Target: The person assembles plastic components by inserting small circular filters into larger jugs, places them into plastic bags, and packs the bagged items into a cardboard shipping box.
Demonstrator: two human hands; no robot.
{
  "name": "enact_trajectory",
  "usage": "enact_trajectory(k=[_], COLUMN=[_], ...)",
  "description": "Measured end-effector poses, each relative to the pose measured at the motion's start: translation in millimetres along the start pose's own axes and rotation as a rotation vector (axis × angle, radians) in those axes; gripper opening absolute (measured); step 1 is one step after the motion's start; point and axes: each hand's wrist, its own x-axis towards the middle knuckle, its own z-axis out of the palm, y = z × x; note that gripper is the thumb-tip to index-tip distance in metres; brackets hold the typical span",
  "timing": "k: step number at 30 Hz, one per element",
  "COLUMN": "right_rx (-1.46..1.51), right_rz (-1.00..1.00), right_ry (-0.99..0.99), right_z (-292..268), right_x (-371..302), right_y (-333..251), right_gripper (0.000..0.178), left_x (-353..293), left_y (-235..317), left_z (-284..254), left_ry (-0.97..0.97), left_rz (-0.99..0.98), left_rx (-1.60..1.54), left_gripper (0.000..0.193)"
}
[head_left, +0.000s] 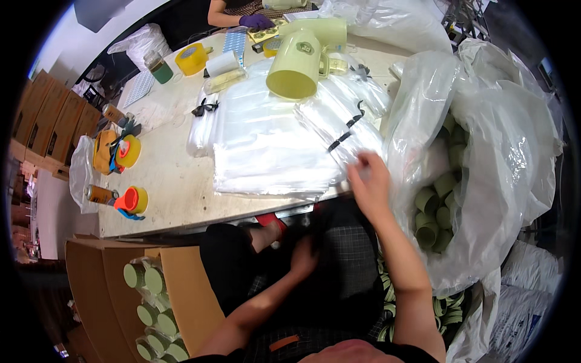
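My right hand (370, 184) hovers at the right front of the table, thumb and fingers apart, somewhat blurred, with nothing seen in it. Just beyond it lies a bundle of clear plastic bags (324, 124) bound with a black tie (346, 134). A wide stack of clear plastic bags (260, 160) spreads to its left. My left hand (304, 259) is low over my lap, below the table edge; its fingers are dark and smeared. On the bags rests a pale green pitcher (295, 63), tipped with its mouth toward me, and another pale green vessel (333, 30) lies behind it.
At right, a large plastic sack (493, 181) holds several green cylindrical parts (428, 199). A cardboard box (187, 296) at lower left contains wrapped green cups (154, 280). Tape dispensers (133, 199), a yellow tape roll (191, 59) and a jar (158, 68) stand on the table. Across it, a co-worker's purple-gloved hand (257, 22) works.
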Motion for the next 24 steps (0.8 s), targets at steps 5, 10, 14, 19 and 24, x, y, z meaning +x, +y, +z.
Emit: enact_trajectory(k=[5, 10, 14, 19, 24], right_rx=[-0.426, -0.298, -0.017, 0.251, -0.628], right_rz=[-0.204, -0.563, -0.382, -0.031, 0.835], right_ry=[0.058, 0.234, -0.134, 0.328, 0.094], right_z=[109.6, 172.1, 106.3, -19.4, -133.3], right_x=[190.4, 208.7, 66.5, -45.1, -120.0], right_y=[30.1, -61.6, -162.5, -64.9, 193.5], right_gripper=[0.062, 0.02, 0.015, 0.038, 0.068], left_x=[12.5, 20.2, 19.0, -41.4, -96.4], left_y=[101.8, 125.1, 125.7, 46.4, 56.4], left_z=[-148.4, -238.8, -252.3, -270.6, -285.4], left_ry=[0.35, 0.606, 0.767, 0.632, 0.799], left_rz=[0.497, 0.572, 0.526, 0.579, 0.13], left_rx=[0.008, 0.299, 0.691, 0.617, -0.669], left_gripper=[0.044, 0.054, 0.068, 0.037, 0.035])
